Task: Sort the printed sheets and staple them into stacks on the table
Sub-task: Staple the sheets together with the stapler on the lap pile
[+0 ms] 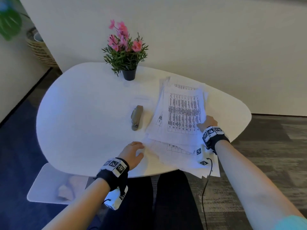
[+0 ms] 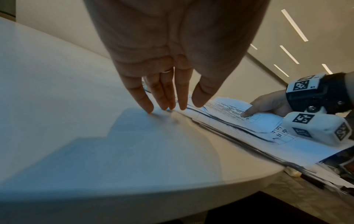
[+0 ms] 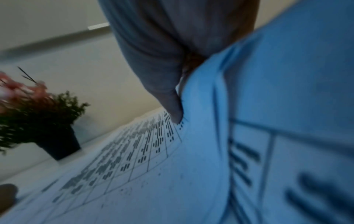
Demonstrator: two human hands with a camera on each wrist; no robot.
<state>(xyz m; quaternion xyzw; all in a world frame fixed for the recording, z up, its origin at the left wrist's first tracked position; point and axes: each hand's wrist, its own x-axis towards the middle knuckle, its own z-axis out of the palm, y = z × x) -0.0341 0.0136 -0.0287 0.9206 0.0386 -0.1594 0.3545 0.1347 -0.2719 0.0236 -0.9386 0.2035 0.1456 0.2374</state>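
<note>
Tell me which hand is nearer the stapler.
Left. The left hand rests on the table just near-side of the stapler, at the papers' edge. The right hand is farther, across the printed sheets, pinching their right edge.

Thin matt paper sheets point(image 1: 182, 113), printed with dark tables, curl under the right hand point(image 1: 208, 122). Beside them, a smooth, faintly glossy white table point(image 1: 83, 113) carries a matt beige stapler point(image 1: 137, 117) with metal at its mouth.
</note>
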